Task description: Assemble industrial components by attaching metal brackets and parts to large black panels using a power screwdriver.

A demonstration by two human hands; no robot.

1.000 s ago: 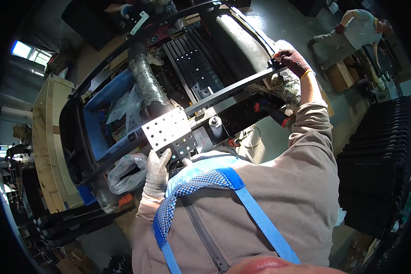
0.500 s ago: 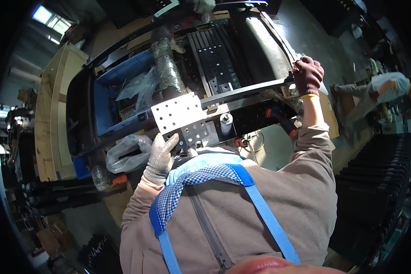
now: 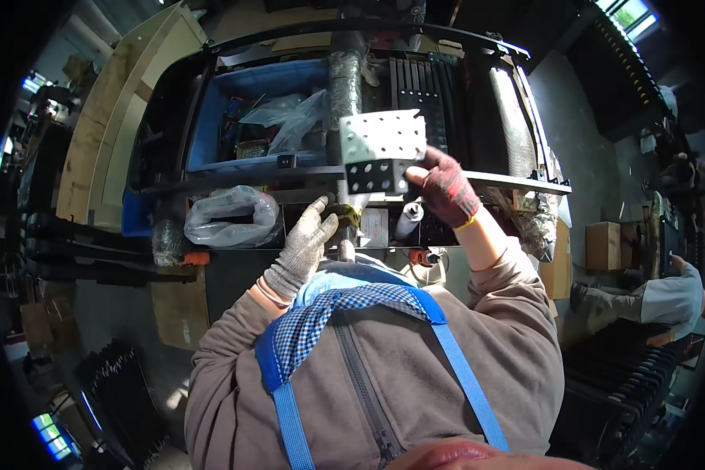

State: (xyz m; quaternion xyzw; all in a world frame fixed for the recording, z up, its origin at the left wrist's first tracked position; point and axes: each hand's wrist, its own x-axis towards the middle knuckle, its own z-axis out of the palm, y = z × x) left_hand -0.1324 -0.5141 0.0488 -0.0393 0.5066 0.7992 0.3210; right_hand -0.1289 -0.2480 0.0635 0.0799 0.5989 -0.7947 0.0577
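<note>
So we've got the perforated L-shaped metal bracket (image 3: 384, 149) up just right of the blue crate (image 3: 211, 98), roughly level with its near end. Our right hand (image 3: 450, 190) has it by the right edge: fingers closed on the plate, thumb in front by the dark lower flange, the other fingers mostly hidden behind. Our left hand (image 3: 305, 247) hangs on the near side of the crate, toward its right end, fingers slightly parted with nothing between them that we can see.

With only one edge held, we reckon the plate could easily twist, so a firm pinch close to the bend and a level wrist should help. If it wobbles, we'd bring the left fingers up to the free edge. That top face glares badly, so tilting it a touch makes the holes easier to read. We'd also watch the metal rail (image 3: 517, 182) and the pale cylinder (image 3: 410, 219), both reaching out right of the crate; an edge could knock either one.
</note>
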